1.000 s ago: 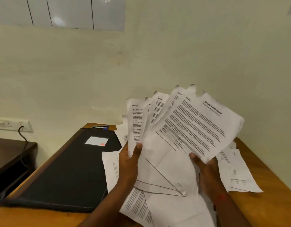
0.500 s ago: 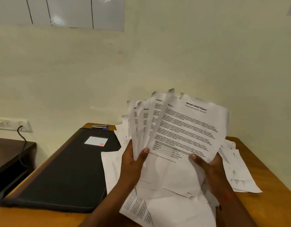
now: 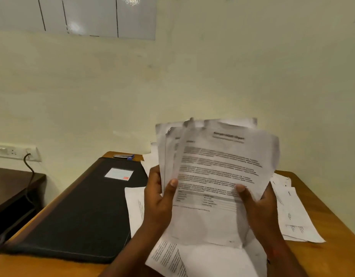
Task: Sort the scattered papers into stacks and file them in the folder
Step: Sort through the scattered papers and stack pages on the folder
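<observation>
White papers [image 3: 218,176] held upright in both hands, edges uneven.

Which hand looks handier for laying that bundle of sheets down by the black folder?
Probably the left hand: it grips the held papers on the side nearest the black folder, while the right hand is farther away.

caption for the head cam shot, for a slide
Both hands, left hand and right hand, hold a bundle of printed papers above the desk, beside a closed black folder.
</observation>
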Demonstrator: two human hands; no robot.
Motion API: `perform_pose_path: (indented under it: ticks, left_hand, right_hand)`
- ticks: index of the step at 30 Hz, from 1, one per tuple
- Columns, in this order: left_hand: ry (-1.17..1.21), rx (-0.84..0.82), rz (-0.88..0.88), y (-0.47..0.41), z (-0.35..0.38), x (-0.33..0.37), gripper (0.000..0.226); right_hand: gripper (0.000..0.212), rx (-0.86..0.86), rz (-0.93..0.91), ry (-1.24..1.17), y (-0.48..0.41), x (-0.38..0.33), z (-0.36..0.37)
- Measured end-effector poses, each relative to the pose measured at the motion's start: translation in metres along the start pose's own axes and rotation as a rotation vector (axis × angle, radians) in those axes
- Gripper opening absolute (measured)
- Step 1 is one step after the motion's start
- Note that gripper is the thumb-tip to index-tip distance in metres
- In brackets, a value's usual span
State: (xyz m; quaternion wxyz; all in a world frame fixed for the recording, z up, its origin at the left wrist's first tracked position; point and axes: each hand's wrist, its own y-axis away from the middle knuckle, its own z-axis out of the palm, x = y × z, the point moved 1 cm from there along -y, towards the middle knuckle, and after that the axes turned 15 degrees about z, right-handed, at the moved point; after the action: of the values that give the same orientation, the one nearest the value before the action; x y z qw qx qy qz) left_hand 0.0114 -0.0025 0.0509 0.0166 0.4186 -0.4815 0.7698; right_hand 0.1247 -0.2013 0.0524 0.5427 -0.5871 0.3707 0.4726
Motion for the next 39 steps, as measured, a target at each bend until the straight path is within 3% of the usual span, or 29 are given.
perform_pose_path:
  ticks: [2, 4, 6, 10, 13, 16, 19, 22, 26, 30, 34, 39]
  left_hand:
    - [-0.029, 0.019, 0.044, -0.002, -0.003, 0.000, 0.042]
    - [-0.057, 0.021, 0.041, -0.002, -0.004, -0.001, 0.056]
    - [-0.066, -0.020, 0.020, 0.001, -0.003, -0.003, 0.060]
    - [-0.073, -0.091, -0.013, 0.004, -0.001, -0.010, 0.044]
    - [-0.091, -0.034, -0.005, 0.004, -0.002, -0.011, 0.030]
    - [-0.102, 0.035, 0.039, 0.003, 0.000, -0.004, 0.048]
    - [-0.122, 0.046, 0.068, 0.002, 0.002, -0.003, 0.058]
    - [-0.124, 0.026, -0.012, 0.005, 0.004, -0.015, 0.039]
    - [-0.085, 0.004, -0.119, 0.011, 0.007, -0.020, 0.035]
    - [-0.090, 0.030, -0.110, 0.002, 0.010, -0.009, 0.023]
    - [-0.191, 0.039, -0.073, 0.000, 0.008, -0.004, 0.026]
    - [-0.220, 0.051, -0.229, 0.044, 0.003, -0.016, 0.022]
  right_hand:
    - [0.066, -0.006, 0.016, -0.044, 0.004, -0.003, 0.006]
    - [0.039, -0.053, 0.021, -0.093, 0.004, 0.001, 0.007]
    - [0.031, -0.102, 0.042, -0.129, 0.003, 0.004, 0.004]
    - [0.038, -0.167, 0.076, -0.043, 0.002, 0.009, 0.001]
    - [0.033, -0.106, 0.049, -0.041, 0.004, 0.008, 0.003]
    - [0.023, 0.015, 0.013, -0.121, 0.006, -0.003, 0.005]
    - [0.028, 0.062, 0.006, -0.113, 0.007, -0.008, 0.008]
    - [0.053, 0.014, 0.039, -0.072, 0.011, -0.009, 0.010]
    - [0.035, -0.101, 0.136, -0.089, 0.005, -0.001, 0.007]
    - [0.034, -0.105, 0.135, -0.095, 0.003, -0.015, 0.008]
    - [0.038, -0.126, 0.132, -0.101, 0.007, -0.018, 0.002]
    - [0.039, -0.166, 0.216, -0.011, 0.039, -0.012, 0.002]
